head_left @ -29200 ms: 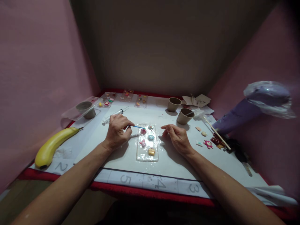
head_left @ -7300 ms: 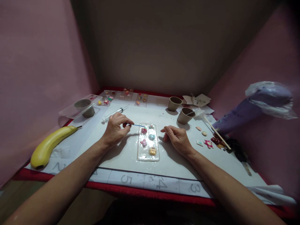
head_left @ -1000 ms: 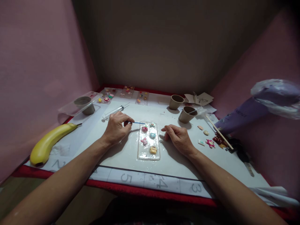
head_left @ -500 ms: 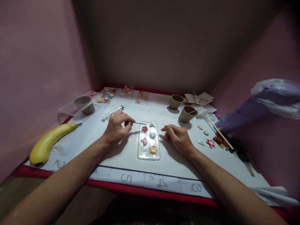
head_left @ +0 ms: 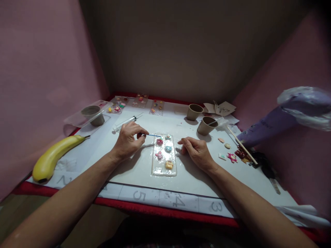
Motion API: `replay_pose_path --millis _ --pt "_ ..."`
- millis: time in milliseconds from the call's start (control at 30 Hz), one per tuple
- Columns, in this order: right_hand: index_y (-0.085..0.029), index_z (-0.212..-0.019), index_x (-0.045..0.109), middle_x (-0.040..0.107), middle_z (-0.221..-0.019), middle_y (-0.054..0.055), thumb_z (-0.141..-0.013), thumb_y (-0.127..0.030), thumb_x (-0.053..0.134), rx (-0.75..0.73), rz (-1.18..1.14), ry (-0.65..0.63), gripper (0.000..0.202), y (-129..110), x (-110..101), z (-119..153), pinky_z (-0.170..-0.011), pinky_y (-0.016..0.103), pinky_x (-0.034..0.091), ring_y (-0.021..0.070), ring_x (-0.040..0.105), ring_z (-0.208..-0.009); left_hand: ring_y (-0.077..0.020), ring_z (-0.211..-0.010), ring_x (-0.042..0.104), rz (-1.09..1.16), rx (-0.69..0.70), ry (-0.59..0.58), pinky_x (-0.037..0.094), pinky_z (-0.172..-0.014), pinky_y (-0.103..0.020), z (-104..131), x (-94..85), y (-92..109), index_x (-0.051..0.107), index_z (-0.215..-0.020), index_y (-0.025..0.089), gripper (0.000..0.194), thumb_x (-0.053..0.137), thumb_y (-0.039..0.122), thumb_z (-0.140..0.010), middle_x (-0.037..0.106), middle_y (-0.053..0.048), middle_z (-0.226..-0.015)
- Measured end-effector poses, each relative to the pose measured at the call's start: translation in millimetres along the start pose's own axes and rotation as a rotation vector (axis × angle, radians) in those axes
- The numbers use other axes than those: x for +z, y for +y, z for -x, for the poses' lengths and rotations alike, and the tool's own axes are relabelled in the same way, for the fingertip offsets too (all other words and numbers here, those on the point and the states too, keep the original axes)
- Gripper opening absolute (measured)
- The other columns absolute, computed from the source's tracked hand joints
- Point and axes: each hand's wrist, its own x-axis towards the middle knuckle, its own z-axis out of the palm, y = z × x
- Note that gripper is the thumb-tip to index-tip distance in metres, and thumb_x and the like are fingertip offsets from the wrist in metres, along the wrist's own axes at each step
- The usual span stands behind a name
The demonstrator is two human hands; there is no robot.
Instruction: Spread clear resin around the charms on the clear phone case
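A clear phone-case-shaped piece (head_left: 163, 171) lies flat on the white sheet between my hands, with several small glossy charms on it, among them a yellow one (head_left: 169, 165) and a pink one (head_left: 158, 155). My left hand (head_left: 130, 139) is closed on a thin blue stick (head_left: 153, 135), whose tip is over the upper part of the case near a red charm (head_left: 159, 141). To the right of the case my right hand (head_left: 195, 150) rests with curled fingers, its index finger near the case's edge; whether anything is inside is hidden.
A banana (head_left: 53, 159) and a lidded cup (head_left: 93, 115) are at the left, a syringe (head_left: 124, 124) behind my left hand. Two cups (head_left: 194, 112) (head_left: 207, 126), loose charms (head_left: 232, 158), a wooden stick (head_left: 243, 146) and a purple roll (head_left: 269, 125) are at the right.
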Motion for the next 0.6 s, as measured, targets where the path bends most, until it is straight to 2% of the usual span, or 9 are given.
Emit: replay_pose_path --millis 200,600 --pt "-0.017 -0.078 0.071 0.063 -0.055 0.0 -0.094 -0.043 0.05 -0.001 0.002 -0.001 0.036 0.0 -0.1 0.2 -0.057 0.025 0.045 0.0125 0.057 -0.053 -0.0186 -0.073 0.055 -0.01 -0.034 -0.013 0.039 -0.079 -0.039 -0.7 -1.6 2.5 0.07 -0.073 0.023 0.014 0.058 0.015 -0.074 0.064 0.001 -0.064" --pt "-0.017 -0.08 0.07 0.062 -0.056 0.0 -0.095 -0.043 0.049 0.004 -0.004 -0.012 0.037 1.8 0.2 0.3 -0.058 0.025 0.044 0.0121 0.057 -0.055 -0.0176 -0.072 0.055 -0.012 -0.017 -0.037 0.038 -0.078 -0.038 -1.9 -4.2 4.6 0.07 -0.073 0.022 0.013 0.058 0.016 -0.075 0.064 0.002 -0.064"
